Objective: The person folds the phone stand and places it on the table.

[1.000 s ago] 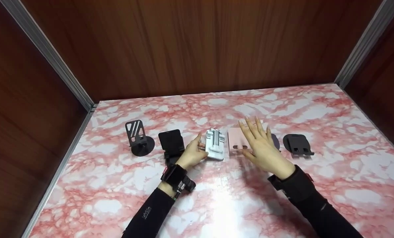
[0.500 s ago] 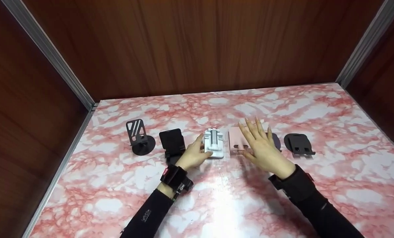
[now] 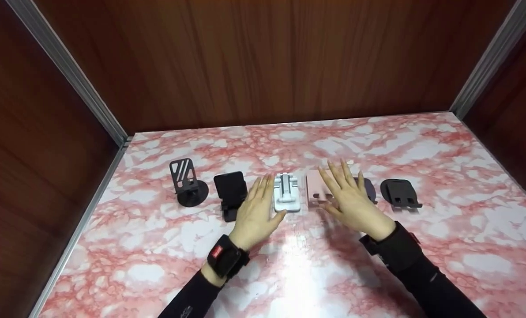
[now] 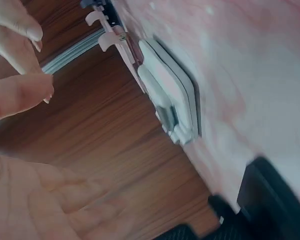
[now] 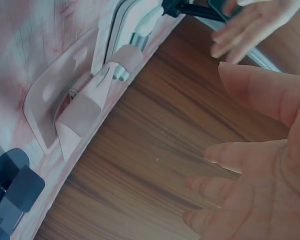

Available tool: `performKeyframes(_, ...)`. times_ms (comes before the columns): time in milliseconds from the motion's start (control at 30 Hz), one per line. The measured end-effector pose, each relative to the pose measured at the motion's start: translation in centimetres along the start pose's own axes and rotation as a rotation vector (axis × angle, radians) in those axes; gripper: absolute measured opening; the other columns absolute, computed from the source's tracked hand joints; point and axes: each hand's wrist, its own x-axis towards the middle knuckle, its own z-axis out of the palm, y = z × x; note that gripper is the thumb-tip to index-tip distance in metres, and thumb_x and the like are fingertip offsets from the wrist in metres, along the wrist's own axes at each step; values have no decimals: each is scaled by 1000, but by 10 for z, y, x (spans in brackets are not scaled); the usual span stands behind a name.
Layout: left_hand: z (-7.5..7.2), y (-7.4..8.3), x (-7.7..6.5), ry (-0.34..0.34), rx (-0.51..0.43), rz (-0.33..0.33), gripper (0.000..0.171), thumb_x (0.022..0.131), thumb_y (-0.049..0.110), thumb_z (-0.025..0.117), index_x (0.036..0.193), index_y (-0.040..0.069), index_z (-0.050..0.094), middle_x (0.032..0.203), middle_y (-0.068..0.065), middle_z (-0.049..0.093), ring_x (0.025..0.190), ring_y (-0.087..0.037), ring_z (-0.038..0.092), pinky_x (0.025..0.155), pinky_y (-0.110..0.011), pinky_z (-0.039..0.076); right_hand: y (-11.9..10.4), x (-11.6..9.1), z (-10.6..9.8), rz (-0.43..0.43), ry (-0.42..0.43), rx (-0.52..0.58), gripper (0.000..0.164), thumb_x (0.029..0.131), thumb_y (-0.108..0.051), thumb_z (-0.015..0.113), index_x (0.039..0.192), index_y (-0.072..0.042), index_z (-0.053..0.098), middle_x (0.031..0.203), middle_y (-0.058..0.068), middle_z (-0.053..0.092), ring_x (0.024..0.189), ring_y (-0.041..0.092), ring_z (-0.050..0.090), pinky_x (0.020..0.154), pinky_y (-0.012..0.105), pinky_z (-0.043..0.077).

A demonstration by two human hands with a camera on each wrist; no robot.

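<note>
A folded white phone stand (image 3: pixel 287 193) lies flat in the middle of a row of phone stands. My left hand (image 3: pixel 255 214) hovers just left of it, fingers straight and thumb spread, partly covering a black folding phone stand (image 3: pixel 231 190). Nothing is in its grasp; the left wrist view shows the palm (image 4: pixel 35 200) apart from the white stand. My right hand (image 3: pixel 351 201) is held with fingers fanned out over a pink phone stand (image 3: pixel 315 185) and a dark purple one (image 3: pixel 369 190), both partly hidden behind it. That palm holds nothing either.
At the left end stands a black slotted phone stand (image 3: pixel 184 176) on a round base. A dark grey folded phone stand (image 3: pixel 401 193) lies at the right end. Wooden panels (image 3: pixel 272 62) enclose the red-and-white marbled table (image 3: pixel 166 260) at the back and sides.
My left hand has let go of the white phone stand and drawn back a little to the left, its fingers straightening. The stand now lies flat and straighter. My right hand has barely moved.
</note>
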Motion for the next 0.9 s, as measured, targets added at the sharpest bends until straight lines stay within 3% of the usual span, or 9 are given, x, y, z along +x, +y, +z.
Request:
performKeyframes(233,9,-1,-18,157,155,61,84,86,44,57,149,7,15,155,-12,17,144,-29,13,116,-49,17,-4,-3,5,-9,3,33,81,89,-32,59,150,-17,8,156,12,-2,142,34,-13,107,69,-6)
performKeyframes(633,13,-20,-37,209,256,21,75,91,50,45,148,10,17,157,-7,11,144,-29,9,117,-49,11,-8,-22,10,-50,20,31,68,96,-42,44,150,-18,10,157,7,-2,144,32,-8,109,68,-3)
performKeyframes(900,6,-46,-37,215,269,-38,79,89,46,52,149,10,14,157,-8,8,145,-29,5,116,-53,12,0,-29,12,-33,21,20,72,93,-35,52,150,-17,12,157,10,3,144,33,-4,108,69,-1)
